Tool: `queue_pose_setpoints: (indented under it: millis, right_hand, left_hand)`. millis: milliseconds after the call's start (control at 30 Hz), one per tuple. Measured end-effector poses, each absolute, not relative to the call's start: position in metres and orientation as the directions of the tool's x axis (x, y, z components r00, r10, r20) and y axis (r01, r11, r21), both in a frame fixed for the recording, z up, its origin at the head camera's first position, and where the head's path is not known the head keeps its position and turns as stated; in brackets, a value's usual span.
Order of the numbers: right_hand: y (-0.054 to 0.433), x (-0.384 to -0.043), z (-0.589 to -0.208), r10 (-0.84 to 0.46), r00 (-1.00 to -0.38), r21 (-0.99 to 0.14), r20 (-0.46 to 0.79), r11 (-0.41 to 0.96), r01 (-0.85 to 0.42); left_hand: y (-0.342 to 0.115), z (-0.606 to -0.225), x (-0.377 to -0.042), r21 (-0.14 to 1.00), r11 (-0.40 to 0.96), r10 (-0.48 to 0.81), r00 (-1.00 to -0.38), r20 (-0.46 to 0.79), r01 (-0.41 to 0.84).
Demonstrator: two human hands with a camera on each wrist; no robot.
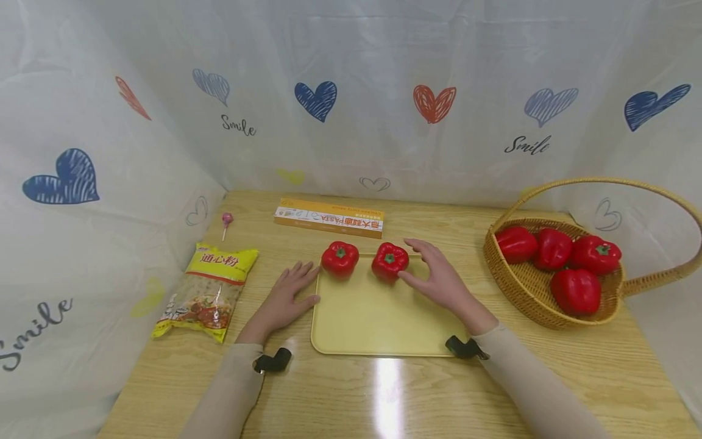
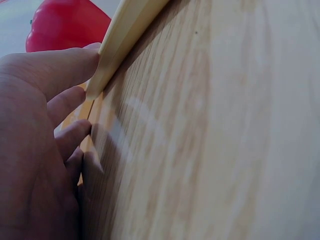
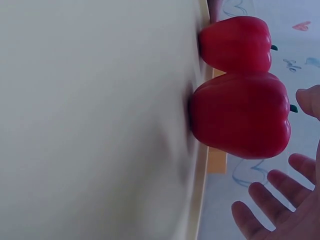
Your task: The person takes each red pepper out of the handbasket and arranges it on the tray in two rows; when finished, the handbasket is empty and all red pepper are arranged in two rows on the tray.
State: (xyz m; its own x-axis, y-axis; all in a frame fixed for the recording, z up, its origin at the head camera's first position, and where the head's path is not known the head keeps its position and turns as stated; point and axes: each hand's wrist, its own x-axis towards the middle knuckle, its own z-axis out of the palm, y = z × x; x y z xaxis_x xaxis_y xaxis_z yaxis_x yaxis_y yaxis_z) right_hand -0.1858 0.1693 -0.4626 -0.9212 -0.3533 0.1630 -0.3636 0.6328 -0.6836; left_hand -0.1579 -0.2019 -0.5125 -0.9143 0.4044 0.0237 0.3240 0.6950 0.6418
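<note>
Two red bell peppers stand upright at the far edge of a pale yellow tray (image 1: 378,317). The left pepper (image 1: 340,260) sits at the tray's far left corner, and the second pepper (image 1: 390,263) is a short way to its right. My left hand (image 1: 287,296) lies with straight fingers on the table along the tray's left edge, its thumb at the rim. Over the tray, my right hand (image 1: 439,277) is beside the second pepper with thumb and fingers spread. In the right wrist view a gap shows between those fingers and the nearer pepper (image 3: 240,116).
A wicker basket (image 1: 518,292) with a tall handle holds several red peppers at the right. Behind the tray lies a pasta box (image 1: 329,218). A yellow macaroni bag (image 1: 205,292) and a lollipop (image 1: 227,219) are on the left. A printed curtain (image 1: 373,140) encloses the table.
</note>
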Motion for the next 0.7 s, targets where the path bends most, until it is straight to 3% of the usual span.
queue_pose_setpoints:
  millis: [700]
  right_hand:
    - [0.207,-0.174,-0.457,-0.322,-0.925,-0.641,0.203,0.671,-0.374]
  left_hand:
    - [-0.202,-0.512,-0.158,0.646,0.693,0.404,-0.914,0.022,0.322]
